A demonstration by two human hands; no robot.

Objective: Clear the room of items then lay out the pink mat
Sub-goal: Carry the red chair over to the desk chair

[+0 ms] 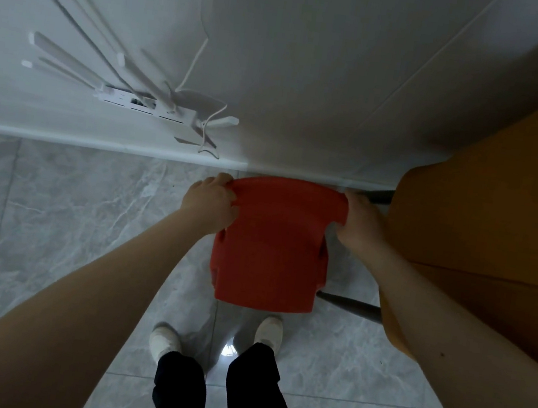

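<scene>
Head view: red chair (269, 255) between wall (280, 67) and table (484, 234)

— What carries everything?
— The grey marble-tiled floor (50, 225).
— What stands on it?
— A red plastic chair (269, 255) against the wall's skirting, white shoes (165, 341) just behind the chair, a dark bench leg (350, 306) beside the chair.

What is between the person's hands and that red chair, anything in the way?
Nothing visible. The left hand and right hand already grip the red chair at its two top corners. An orange table stands close beside its right side.
</scene>
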